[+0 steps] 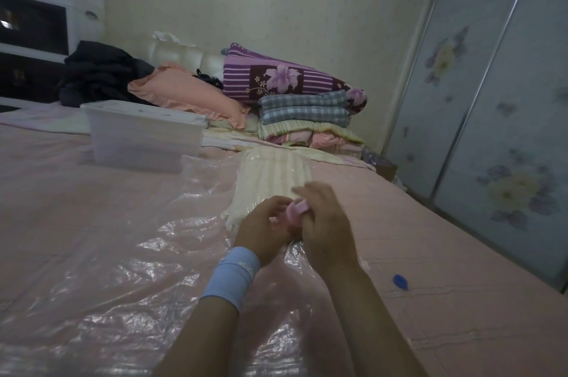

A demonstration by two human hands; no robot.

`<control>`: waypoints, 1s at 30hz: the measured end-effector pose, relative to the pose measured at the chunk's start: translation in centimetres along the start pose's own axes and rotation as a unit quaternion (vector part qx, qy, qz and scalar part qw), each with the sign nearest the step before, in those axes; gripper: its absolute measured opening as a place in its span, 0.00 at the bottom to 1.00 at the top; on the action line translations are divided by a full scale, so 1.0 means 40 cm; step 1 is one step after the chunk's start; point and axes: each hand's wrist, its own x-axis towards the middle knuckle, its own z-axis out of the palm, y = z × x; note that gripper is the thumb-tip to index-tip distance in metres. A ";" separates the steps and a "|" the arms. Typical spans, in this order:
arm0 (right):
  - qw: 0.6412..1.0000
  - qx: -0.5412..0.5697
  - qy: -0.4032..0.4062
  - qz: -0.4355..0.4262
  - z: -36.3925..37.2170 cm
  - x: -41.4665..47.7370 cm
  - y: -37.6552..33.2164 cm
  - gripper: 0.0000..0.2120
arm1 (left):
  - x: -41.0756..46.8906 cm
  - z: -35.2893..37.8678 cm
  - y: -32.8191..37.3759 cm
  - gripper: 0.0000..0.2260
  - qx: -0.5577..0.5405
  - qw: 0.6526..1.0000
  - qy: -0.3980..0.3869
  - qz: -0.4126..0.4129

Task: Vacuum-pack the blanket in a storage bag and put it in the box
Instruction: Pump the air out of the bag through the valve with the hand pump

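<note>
Well, the folded cream blanket (273, 173) lies mid-frame on the bed (445, 253), seemingly already inside the clear plastic bag (123, 269) that spreads crinkled toward the lower left. Just in front of it, the left hand (261, 229) and the right hand (322, 223) both curl round a small pink thing (296, 210) (what it is, I cannot tell). I'd judge the blanket soft, light and floppy, and the bag slick and easily torn, so the bundle is better lifted from underneath at both ends than pinched by the film. The white box (144, 136) sits at upper left.
</note>
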 end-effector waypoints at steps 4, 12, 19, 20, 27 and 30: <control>0.999 0.017 0.003 -0.037 -0.042 0.036 -0.028 0.18 | 0.002 -0.009 -0.003 0.15 -0.014 1.000 0.009 -0.003; 0.973 0.008 0.206 -0.107 -0.062 0.065 -0.073 0.15 | -0.004 -0.015 -0.006 0.16 -0.015 1.000 -0.001 -0.010; 0.998 0.005 0.005 -0.055 -0.069 0.041 -0.052 0.19 | -0.015 -0.013 0.001 0.13 -0.035 0.999 -0.001 -0.016; 0.994 0.008 0.065 -0.089 -0.097 0.059 -0.072 0.17 | -0.012 -0.016 -0.005 0.14 -0.031 0.999 0.001 -0.011; 0.977 0.020 0.187 -0.096 -0.091 0.066 -0.073 0.15 | -0.015 -0.003 0.003 0.15 -0.039 0.999 -0.001 -0.016; 1.000 0.018 -0.001 -0.007 -0.024 0.005 -0.020 0.19 | -0.021 0.004 0.013 0.12 -0.032 0.999 -0.007 -0.014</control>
